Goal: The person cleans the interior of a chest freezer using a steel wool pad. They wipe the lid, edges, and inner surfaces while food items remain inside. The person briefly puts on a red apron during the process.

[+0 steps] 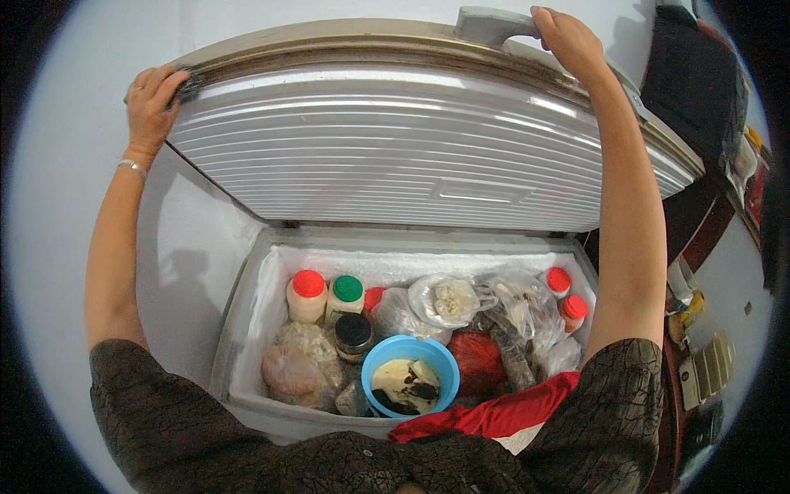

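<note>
The lid of a chest freezer stands raised, its ribbed inner side facing me. At the lid's left front corner, my left hand has its fingers on the edge, near something dark and blurred. My right hand grips the grey lid handle. Inside the frosted freezer a blue plastic bowl holds a cream-coloured and dark food. Around it are a red-lidded jar, a green-lidded jar, a black-lidded jar, and several clear plastic bags of food.
Two red-lidded containers stand in the freezer's back right corner. A red cloth lies over the front right rim. A pale wall is at the left. On the right are dark furniture and a beige slatted object.
</note>
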{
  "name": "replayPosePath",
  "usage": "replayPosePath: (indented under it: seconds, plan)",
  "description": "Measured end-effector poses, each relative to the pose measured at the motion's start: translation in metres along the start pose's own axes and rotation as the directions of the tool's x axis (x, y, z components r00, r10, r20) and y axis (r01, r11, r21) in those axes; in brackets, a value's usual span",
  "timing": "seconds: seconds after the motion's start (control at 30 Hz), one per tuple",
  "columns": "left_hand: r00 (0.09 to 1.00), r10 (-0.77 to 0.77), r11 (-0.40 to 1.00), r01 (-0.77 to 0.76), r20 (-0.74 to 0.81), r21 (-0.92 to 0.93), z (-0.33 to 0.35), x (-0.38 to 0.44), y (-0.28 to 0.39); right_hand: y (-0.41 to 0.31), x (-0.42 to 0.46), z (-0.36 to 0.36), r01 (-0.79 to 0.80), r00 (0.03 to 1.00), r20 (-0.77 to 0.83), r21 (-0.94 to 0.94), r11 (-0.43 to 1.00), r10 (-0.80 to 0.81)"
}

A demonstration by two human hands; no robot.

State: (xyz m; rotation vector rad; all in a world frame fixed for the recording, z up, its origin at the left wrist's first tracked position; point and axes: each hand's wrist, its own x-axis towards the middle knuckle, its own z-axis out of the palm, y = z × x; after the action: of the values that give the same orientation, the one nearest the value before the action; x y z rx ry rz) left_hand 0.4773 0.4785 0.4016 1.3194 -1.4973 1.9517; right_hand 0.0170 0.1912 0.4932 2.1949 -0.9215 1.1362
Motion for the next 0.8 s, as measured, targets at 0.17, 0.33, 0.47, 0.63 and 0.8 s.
replayPosePath:
  seconds: [0.17, 0.33, 0.47, 0.63, 0.8]
  plan:
    - [0.919, -0.336, 0.916, 0.268, 0.205, 0.3, -0.013, -0.056, -0.069, -0.003, 0.001, -0.018, -0.103, 0.966, 0.256, 0.242, 0.965, 0.038]
    - [0.945, -0.319, 0.931, 0.299, 0.071, 0.208, -0.022, -0.044, -0.072, 0.019, -0.007, -0.043, -0.358, 0.913, 0.262, 0.156, 0.921, 0.311]
    - [0.996, -0.017, 0.997, 0.01, -0.086, -0.082, -0.023, 0.06, 0.067, 0.03, -0.002, -0.04, -0.317, 0.905, 0.333, 0.109, 0.942, 0.266]
    - [0.849, 0.321, 0.833, -0.464, -0.42, -0.301, -0.008, 0.183, 0.26, 0.034, -0.004, -0.037, -0.297, 0.935, 0.261, 0.201, 0.933, 0.242]
    - [0.805, 0.468, 0.733, -0.584, -0.366, -0.349, 0.007, 0.277, 0.386, 0.044, -0.001, -0.033, -0.174, 0.958, 0.257, 0.157, 0.972, 0.13]
